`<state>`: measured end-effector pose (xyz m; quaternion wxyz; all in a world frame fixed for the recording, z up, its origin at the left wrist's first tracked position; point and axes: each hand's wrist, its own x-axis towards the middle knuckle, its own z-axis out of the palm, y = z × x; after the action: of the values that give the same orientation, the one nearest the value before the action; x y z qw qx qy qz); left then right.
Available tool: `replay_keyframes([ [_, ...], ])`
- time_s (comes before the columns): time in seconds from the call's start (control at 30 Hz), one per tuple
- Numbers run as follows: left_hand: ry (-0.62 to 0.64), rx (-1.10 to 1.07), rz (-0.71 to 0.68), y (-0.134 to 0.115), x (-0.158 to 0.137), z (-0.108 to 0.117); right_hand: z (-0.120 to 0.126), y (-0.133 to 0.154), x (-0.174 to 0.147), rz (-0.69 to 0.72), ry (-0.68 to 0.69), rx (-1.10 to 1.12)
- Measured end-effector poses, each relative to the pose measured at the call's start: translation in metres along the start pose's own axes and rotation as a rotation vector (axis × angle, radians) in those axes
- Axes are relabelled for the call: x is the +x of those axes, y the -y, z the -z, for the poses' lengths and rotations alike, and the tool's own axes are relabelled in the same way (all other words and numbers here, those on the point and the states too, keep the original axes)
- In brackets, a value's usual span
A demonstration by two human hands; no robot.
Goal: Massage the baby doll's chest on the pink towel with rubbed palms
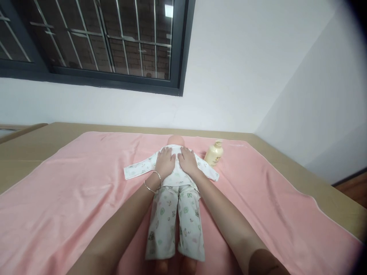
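I see left hand point(165, 163) and right hand point(188, 162) flat, grip released, on the clothed doll's point(177, 178) upper torso, directly under both palms; doll on pink cloth point(94, 183), head point(176, 140) near its far edge. Bottle point(213, 154) toward far right corner.

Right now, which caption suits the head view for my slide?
Left hand and right hand resting side by side on a clothed doll, near a yellow bottle on pink cloth.
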<state>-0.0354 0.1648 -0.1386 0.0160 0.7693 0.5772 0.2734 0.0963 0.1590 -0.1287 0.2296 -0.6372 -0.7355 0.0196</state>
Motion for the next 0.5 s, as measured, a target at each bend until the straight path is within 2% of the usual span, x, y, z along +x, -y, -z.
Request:
replay_keyframes([
  [0.17,0.071,0.072,0.005,-0.025,-0.015,0.014,0.023,0.011,-0.008,0.005,0.155,-0.063],
  [0.27,0.168,0.108,-0.064,-0.032,-0.025,0.029,0.044,0.021,-0.02,0.03,0.324,-0.086],
  [0.33,0.23,0.127,-0.111,-0.033,-0.03,0.038,0.054,0.027,-0.029,0.05,0.39,-0.101],
  [0.4,0.262,0.119,-0.13,-0.032,-0.032,0.043,0.057,0.03,-0.032,0.051,0.391,-0.102],
  [0.5,0.227,0.074,-0.109,-0.023,-0.026,0.039,0.047,0.025,-0.027,0.029,0.311,-0.068],
])
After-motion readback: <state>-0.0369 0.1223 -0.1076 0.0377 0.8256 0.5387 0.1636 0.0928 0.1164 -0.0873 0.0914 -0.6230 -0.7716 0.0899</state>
